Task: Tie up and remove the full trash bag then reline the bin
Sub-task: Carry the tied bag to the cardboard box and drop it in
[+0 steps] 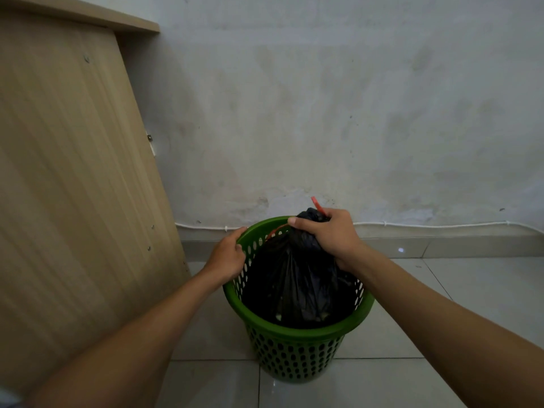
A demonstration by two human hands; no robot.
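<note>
My right hand (326,237) keeps a closed grip round the gathered neck of the black trash bag (297,284), which hangs below it inside the green bin (297,334), while my left hand (228,257) clasps the rim beside it, apparently to steady the bin for lifting.

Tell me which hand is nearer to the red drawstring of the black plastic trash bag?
Right. The right hand grips the gathered neck of the black plastic trash bag, touching the red drawstring. The left hand holds the rim of the green perforated plastic bin, apart from it.
</note>
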